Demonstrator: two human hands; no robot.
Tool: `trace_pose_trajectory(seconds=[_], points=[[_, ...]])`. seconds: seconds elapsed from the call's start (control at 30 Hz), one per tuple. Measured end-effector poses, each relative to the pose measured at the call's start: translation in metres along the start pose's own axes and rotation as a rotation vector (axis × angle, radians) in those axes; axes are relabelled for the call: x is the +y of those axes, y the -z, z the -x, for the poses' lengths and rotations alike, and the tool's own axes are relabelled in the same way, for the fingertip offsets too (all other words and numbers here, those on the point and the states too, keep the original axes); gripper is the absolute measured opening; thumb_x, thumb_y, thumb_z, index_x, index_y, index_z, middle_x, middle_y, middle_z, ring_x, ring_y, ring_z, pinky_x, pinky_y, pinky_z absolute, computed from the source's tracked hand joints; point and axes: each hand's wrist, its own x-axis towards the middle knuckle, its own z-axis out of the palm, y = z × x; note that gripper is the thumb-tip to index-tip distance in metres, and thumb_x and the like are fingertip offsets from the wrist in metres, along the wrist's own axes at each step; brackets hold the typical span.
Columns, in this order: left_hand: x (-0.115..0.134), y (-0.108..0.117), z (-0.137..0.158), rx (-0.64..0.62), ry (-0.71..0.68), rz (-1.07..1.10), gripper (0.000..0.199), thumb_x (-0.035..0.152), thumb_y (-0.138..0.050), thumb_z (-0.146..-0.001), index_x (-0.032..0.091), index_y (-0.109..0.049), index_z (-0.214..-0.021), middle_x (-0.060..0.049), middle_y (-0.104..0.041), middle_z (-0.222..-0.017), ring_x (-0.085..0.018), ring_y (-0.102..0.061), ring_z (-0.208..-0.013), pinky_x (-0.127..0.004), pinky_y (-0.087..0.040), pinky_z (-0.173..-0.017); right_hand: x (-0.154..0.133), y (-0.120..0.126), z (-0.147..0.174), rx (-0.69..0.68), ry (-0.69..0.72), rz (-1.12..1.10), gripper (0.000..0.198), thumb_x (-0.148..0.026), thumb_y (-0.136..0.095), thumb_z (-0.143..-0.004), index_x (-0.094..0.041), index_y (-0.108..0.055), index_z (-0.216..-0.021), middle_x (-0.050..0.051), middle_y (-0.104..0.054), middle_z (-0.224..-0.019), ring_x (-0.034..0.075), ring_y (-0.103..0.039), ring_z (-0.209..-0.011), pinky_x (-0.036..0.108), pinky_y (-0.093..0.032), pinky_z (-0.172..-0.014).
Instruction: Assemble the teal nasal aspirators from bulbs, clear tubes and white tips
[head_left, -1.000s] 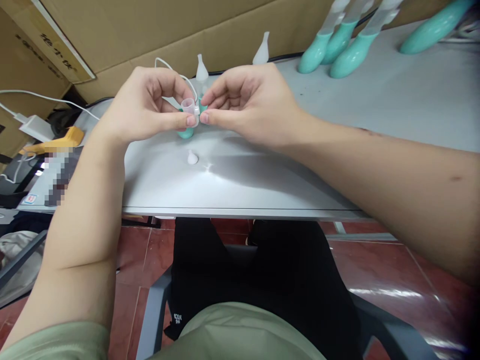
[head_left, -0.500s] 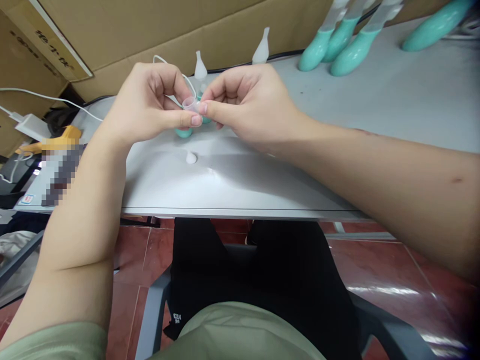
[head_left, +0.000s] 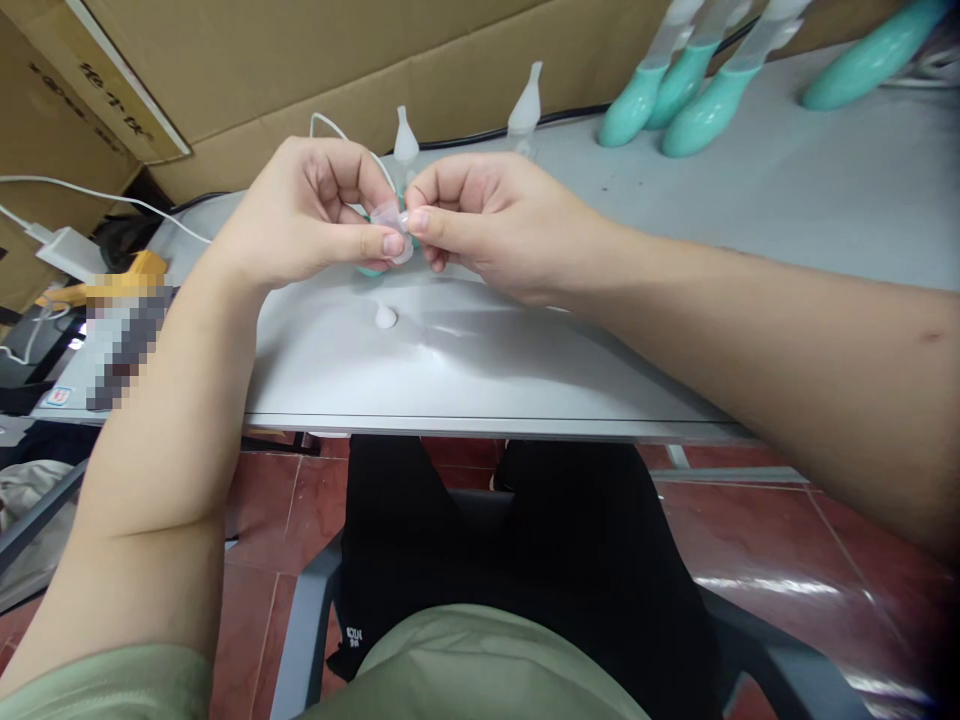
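Here, both hands (head_left: 326,210) (head_left: 484,215) pinch a small clear cup (head_left: 386,216), with illegible handwriting (head_left: 114,101) on the cardboard (head_left: 45,150) at left.

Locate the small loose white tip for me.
In the head view, the white tip lies left of centre on the grey table, just below the left hand.

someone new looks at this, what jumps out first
First, probably, a small translucent plastic cup-shaped piece held in the left hand, the right hand pinching at its side, above the grey tabletop. Then three glossy turquoise bulb-ended devices with clear upper parts, toward the back right. Nearer the front edge sits a small white teardrop-shaped tip.
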Motion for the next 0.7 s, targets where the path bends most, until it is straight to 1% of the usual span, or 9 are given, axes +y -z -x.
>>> trace_pose_trajectory(seconds=[0.07,0.17,0.27,0.37,0.47,0.6,0.7], points=[[0.0025,0.0000,0.0002,-0.014,0.034,0.002,0.050,0.040,-0.132,-0.072,0.025,-0.087,-0.090,-0.001,-0.090,-0.086,-0.022,-0.089,-0.080,-0.038,-0.078,-0.078,0.0027,0.0023,0.0005,-0.013,-0.008,0.008,0.052,-0.069,-0.108,-0.108,-0.028,-0.077,-0.098,-0.001,-0.077,-0.095,0.019,-0.064,-0.092,0.031,-0.057,-0.085],[0.0056,0.0000,0.0010,-0.024,0.060,-0.002,0.046,0.036,-0.129,-0.077,0.024,-0.087,-0.093,-0.003,-0.090,-0.090,-0.024,-0.091,-0.084,-0.041,-0.079,-0.082,0.0041,0.0055,0.0003,-0.019,-0.036,0.036,0.055,-0.074,-0.107,-0.105,-0.029,-0.077,-0.099,0.000,-0.078,-0.097,0.022,-0.065,-0.093,0.032,-0.059,-0.085],[0.0044,0.0000,0.0002,-0.025,0.047,0.036,0.049,0.034,-0.131,-0.072,0.024,-0.087,-0.091,-0.003,-0.090,-0.087,-0.022,-0.088,-0.079,-0.039,-0.077,-0.077,0.0061,0.0084,-0.0005,-0.044,-0.053,0.037,0.056,-0.076,-0.110,-0.102,-0.029,-0.078,-0.101,0.001,-0.079,-0.098,0.023,-0.064,-0.095,0.033,-0.060,-0.086],[0.0016,0.0003,-0.0016,-0.052,0.048,0.046,0.050,0.036,-0.132,-0.071,0.024,-0.087,-0.091,-0.001,-0.089,-0.085,-0.021,-0.089,-0.077,-0.038,-0.079,-0.076,0.0097,0.0101,-0.0008,-0.055,-0.037,-0.005,0.054,-0.071,-0.109,-0.105,-0.028,-0.077,-0.101,0.000,-0.077,-0.096,0.022,-0.062,-0.093,0.033,-0.060,-0.088],[0.0015,0.0008,-0.0017,-0.056,0.068,0.040,0.049,0.037,-0.130,-0.073,0.025,-0.087,-0.092,0.000,-0.090,-0.087,-0.019,-0.088,-0.080,-0.035,-0.079,-0.076,0.0109,0.0095,-0.0003,-0.067,-0.040,-0.040,0.048,-0.063,-0.107,-0.111,-0.027,-0.077,-0.101,0.001,-0.078,-0.099,0.020,-0.062,-0.092,0.033,-0.060,-0.090],[0.0060,0.0018,0.0009,-0.072,0.065,0.016,0.049,0.040,-0.129,-0.079,0.022,-0.087,-0.097,-0.001,-0.092,-0.093,-0.015,-0.087,-0.083,-0.031,-0.077,-0.080,0.0076,0.0081,-0.0001,-0.068,-0.082,-0.043,0.050,-0.058,-0.110,-0.107,-0.028,-0.073,-0.096,-0.001,-0.075,-0.096,0.019,-0.063,-0.088,0.032,-0.061,-0.085],[0.0090,0.0019,0.0022,-0.075,0.059,0.027,0.046,0.039,-0.129,-0.079,0.022,-0.090,-0.096,-0.003,-0.092,-0.095,-0.018,-0.089,-0.083,-0.037,-0.079,-0.082,0.0043,0.0097,0.0009,-0.086,-0.108,-0.047,0.045,-0.057,-0.108,-0.107,-0.029,-0.076,-0.094,-0.001,-0.078,-0.099,0.020,-0.068,-0.089,0.033,-0.063,-0.086]])
